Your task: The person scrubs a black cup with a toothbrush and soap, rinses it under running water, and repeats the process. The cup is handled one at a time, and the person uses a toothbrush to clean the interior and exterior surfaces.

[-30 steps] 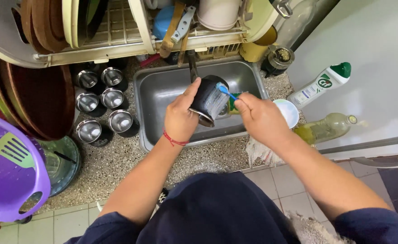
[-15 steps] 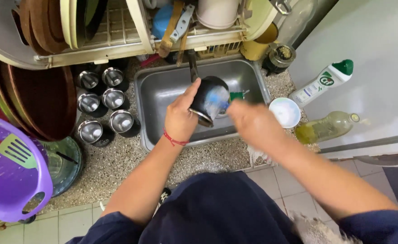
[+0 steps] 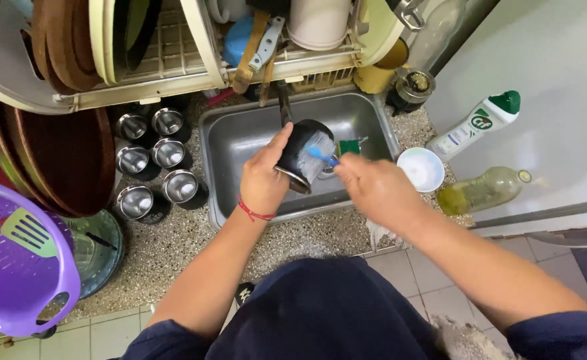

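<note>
Head view: over the sink [image 3: 240, 143] our left hand [image 3: 263, 179] clamps the soapy dark pot [image 3: 302, 155], our right hand [image 3: 372, 188] closed on a blue-handled brush [image 3: 321, 155], scrubbing seemingly unfinished, rinse left.

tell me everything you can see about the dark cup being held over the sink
The dark cup is a small black vessel with a metal-looking rim, wet and soapy inside. It is tilted on its side, mouth toward the right, above the steel sink. The left hand wraps round its base and wall. The right hand pushes a blue-handled brush into its mouth. A thin dark handle seems to rise from it, though that is hard to confirm.
</note>
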